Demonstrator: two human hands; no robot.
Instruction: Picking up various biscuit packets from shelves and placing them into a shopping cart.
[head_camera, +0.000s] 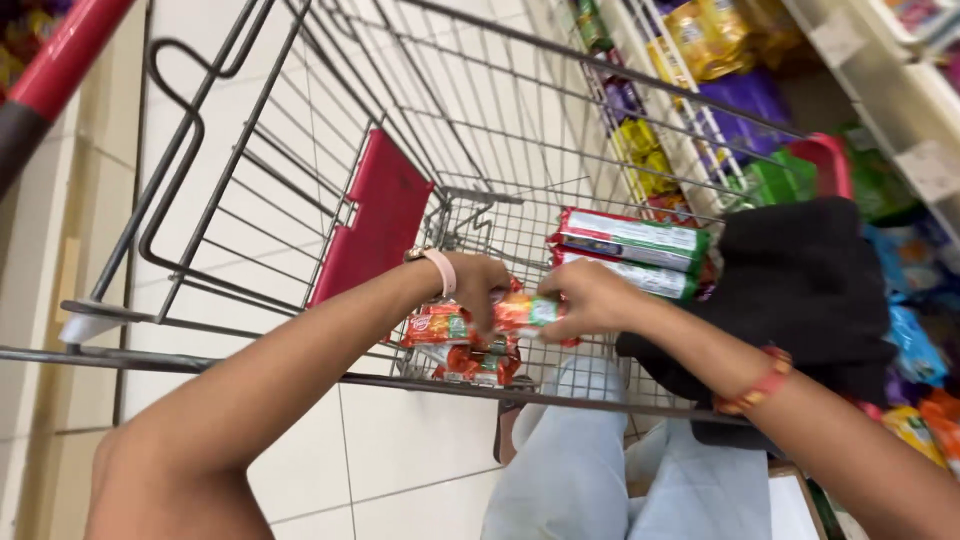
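A wire shopping cart (300, 200) fills the view from above. The left hand (478, 285) and right hand (590, 298) meet over its rear compartment, both closed on one orange snack packet (522, 313). The packet's long axis runs left to right between the two grips. Similar packets (470, 360) lie just below; two longer red-and-green packs (630, 250) sit right.

Floor (400, 440): pale square tiles, thin dark grout lines, evenly lit. Shop shelving (900, 90) along the right, white edge strips, stocked with yellow, purple, green and blue packets (740, 100). Cream wall base at left.
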